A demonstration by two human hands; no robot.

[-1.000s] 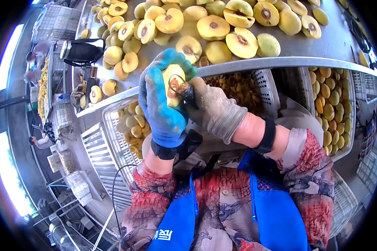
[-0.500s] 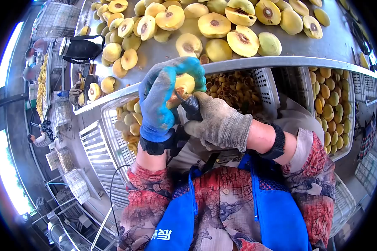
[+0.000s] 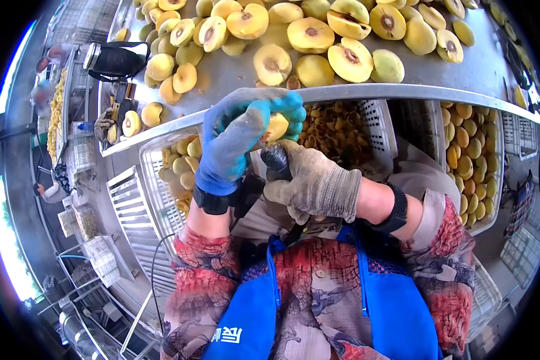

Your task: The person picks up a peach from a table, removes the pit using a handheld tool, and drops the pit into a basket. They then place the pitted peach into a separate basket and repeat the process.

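Note:
My left hand (image 3: 237, 141), in a blue and grey glove, is wrapped around a yellow peach half (image 3: 276, 127), which shows only in part between the fingers. My right hand (image 3: 318, 183), in a worn grey knit glove, grips a pitting tool by its black handle (image 3: 274, 161). The tool's working end meets the fruit, though its tip is mostly hidden by the left glove and the peach. Both hands are close together just in front of the metal table's near edge. Directly below them stands a crate of brown-orange scraps (image 3: 336, 132).
Many halved peaches (image 3: 310, 35) lie on the metal table (image 3: 234, 69). A crate of peach halves (image 3: 180, 162) stands at left, another crate of peaches (image 3: 471, 156) at right. A black flask (image 3: 119, 60) is on the table's left end. Other people are in the left background.
My left hand has turned the peach half, so its brown centre no longer shows. My right hand and the tool have shifted slightly downward. The view has moved a little.

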